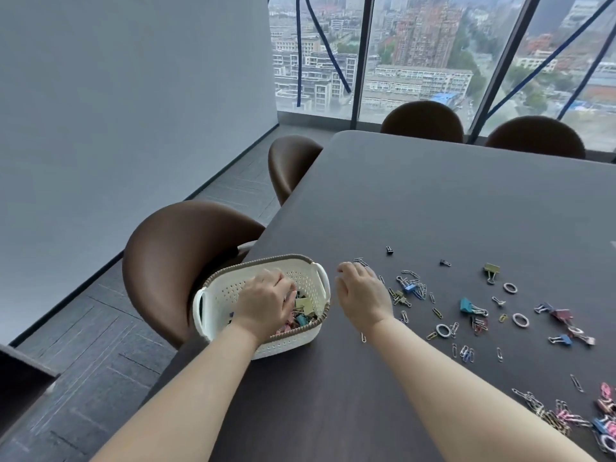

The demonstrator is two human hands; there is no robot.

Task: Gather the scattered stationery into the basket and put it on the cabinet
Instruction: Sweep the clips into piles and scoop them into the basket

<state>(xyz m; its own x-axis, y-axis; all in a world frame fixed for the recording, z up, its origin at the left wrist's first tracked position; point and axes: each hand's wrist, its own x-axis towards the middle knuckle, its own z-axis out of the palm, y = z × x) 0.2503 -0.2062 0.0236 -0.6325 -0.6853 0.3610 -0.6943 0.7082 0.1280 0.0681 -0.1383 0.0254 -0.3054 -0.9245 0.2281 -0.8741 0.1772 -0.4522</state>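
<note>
The basket [213,301] sits at the near left corner of the desk [433,201], just by its edge, with a brown chair [173,261] behind it. A heap of binder clips [301,313] already lies in its right end. The left hand [266,303] is down inside the basket, fingers curled over that heap; whether they are pinching anything or have let go, I cannot tell, since the back of the hand hides the tips. The right hand [363,295] hovers just right of the basket, palm down and fingers loosely spread, holding nothing I can see.

Right of the basket the desk is littered: paper clips [413,288] nearest, a teal clip [466,305] and white rings [520,320] farther out, two small black clips [389,250] beyond, and a thick pile [566,418] far right toward the near edge.

To do this step well, I would say the left hand should open fully over the basket's middle so nothing bounces through the holes or over the rim. The right hand is best used sweeping the nearest paper clips into a bunch against the basket side, then scooping, not pecking at singles. Thin clips lie flat and will likely need a fingernail or a slide to the desk edge.
</note>
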